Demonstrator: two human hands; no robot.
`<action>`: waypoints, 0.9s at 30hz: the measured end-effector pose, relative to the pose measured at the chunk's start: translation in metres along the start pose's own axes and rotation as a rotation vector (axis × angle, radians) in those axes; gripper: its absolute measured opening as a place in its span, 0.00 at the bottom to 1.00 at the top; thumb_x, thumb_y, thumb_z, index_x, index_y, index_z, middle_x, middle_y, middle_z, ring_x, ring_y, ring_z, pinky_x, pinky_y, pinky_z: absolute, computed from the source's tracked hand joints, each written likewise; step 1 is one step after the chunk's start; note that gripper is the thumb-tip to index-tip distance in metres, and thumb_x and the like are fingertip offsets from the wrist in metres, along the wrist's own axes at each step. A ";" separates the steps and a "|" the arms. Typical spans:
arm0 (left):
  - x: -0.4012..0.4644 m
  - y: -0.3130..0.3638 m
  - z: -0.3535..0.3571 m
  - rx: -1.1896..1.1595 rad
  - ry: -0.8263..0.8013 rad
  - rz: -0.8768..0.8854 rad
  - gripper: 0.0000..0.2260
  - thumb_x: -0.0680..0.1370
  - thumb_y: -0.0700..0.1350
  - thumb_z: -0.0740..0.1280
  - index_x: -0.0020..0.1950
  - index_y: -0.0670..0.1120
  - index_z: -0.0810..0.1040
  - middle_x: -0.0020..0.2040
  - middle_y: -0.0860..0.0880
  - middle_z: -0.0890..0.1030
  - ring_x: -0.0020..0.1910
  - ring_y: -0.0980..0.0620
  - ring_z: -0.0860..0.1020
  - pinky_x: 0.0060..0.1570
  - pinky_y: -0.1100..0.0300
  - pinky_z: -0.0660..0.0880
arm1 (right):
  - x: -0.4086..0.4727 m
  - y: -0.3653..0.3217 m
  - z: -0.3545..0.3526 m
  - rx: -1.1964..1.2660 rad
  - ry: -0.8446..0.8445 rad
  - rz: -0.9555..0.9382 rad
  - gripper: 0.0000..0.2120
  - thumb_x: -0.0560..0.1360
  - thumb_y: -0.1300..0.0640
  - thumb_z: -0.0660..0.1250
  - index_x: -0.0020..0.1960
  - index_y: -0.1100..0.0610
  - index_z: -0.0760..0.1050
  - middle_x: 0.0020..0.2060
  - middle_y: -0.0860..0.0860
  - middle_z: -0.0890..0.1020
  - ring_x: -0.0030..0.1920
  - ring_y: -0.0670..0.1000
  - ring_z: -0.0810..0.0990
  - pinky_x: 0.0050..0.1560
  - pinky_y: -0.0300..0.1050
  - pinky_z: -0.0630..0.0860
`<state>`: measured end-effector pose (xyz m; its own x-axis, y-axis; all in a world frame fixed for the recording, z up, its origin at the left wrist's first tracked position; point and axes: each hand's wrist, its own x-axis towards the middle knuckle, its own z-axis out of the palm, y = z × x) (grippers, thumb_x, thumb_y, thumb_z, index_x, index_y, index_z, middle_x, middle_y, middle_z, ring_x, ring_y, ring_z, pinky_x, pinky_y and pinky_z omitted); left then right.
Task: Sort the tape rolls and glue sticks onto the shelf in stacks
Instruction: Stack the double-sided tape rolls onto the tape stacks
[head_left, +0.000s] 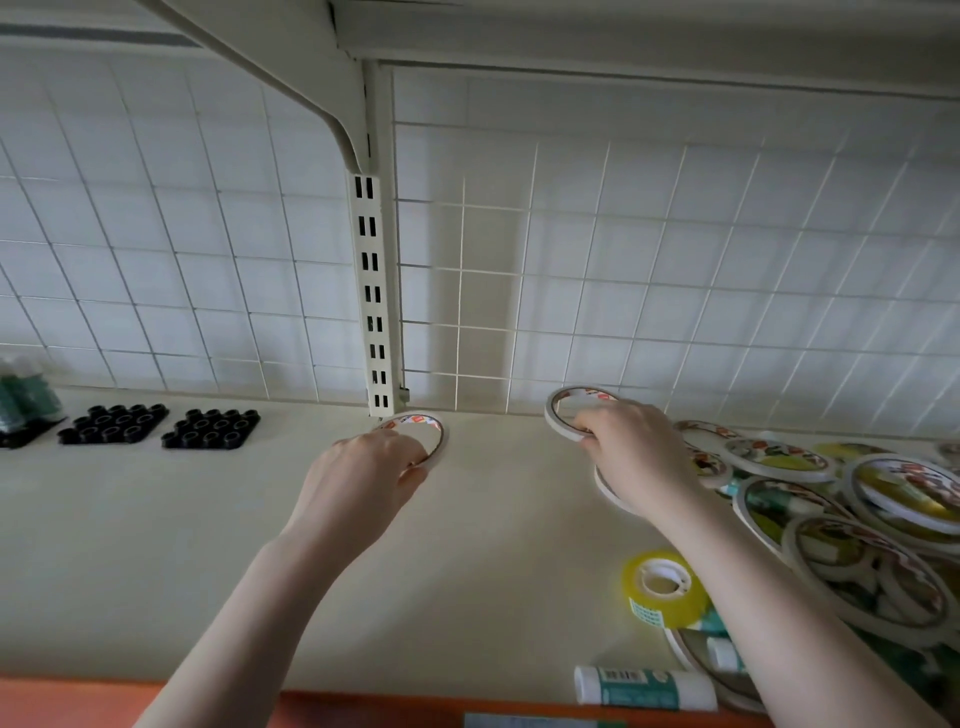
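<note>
While the left hand (371, 470) curls its fingers over one thin white tape roll (422, 434) lying flat on the cream shelf (208, 519) at the foot of the slotted upright (373, 291), the right hand (631, 454) pinches a second thin tape ring (569, 410), tilted up off the shelf near the wire grid back panel (675, 260). Under the right wrist the edge of a third ring (605, 486) shows, lying flat. To the right of that hand sprawls a loose heap of thin rings (831, 499), overlapping one another; about eight can be made out, though the far edge is blurred and the count is uncertain. Nearer the front sits one yellow tape roll (665, 587) on its own, and one white-and-green glue stick (644, 688) lies on its side by the orange shelf lip (363, 706); a second glue stick (724, 654) peeks from beneath the heap. Far left stand two black trays (161, 423) of round sockets, side by side, and a blurred green bundle (23, 397) beyond them.
</note>
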<state>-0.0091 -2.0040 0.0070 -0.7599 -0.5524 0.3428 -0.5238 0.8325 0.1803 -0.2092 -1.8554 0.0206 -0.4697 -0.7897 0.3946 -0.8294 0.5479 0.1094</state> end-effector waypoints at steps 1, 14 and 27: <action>-0.002 -0.001 -0.002 -0.005 0.007 -0.005 0.08 0.79 0.50 0.60 0.49 0.51 0.78 0.47 0.52 0.79 0.45 0.48 0.77 0.41 0.57 0.72 | -0.003 -0.001 -0.005 0.002 0.018 -0.010 0.07 0.77 0.60 0.59 0.42 0.55 0.74 0.40 0.51 0.77 0.45 0.55 0.75 0.38 0.45 0.56; -0.048 -0.037 -0.025 -0.036 0.117 -0.052 0.04 0.76 0.47 0.66 0.44 0.50 0.80 0.41 0.53 0.79 0.40 0.48 0.78 0.36 0.55 0.74 | -0.037 -0.045 0.003 0.298 0.273 -0.126 0.09 0.62 0.65 0.77 0.33 0.55 0.78 0.29 0.50 0.76 0.30 0.57 0.76 0.31 0.45 0.69; -0.126 -0.200 -0.097 0.000 0.218 0.028 0.02 0.73 0.47 0.68 0.41 0.52 0.80 0.37 0.54 0.78 0.34 0.50 0.77 0.30 0.52 0.75 | -0.041 -0.252 -0.021 0.427 0.338 -0.206 0.12 0.57 0.63 0.80 0.36 0.53 0.80 0.30 0.47 0.77 0.34 0.54 0.78 0.36 0.44 0.70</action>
<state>0.2285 -2.0971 0.0171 -0.6731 -0.5066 0.5388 -0.5037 0.8475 0.1677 0.0256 -1.9557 -0.0041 -0.2214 -0.6980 0.6810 -0.9748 0.1775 -0.1351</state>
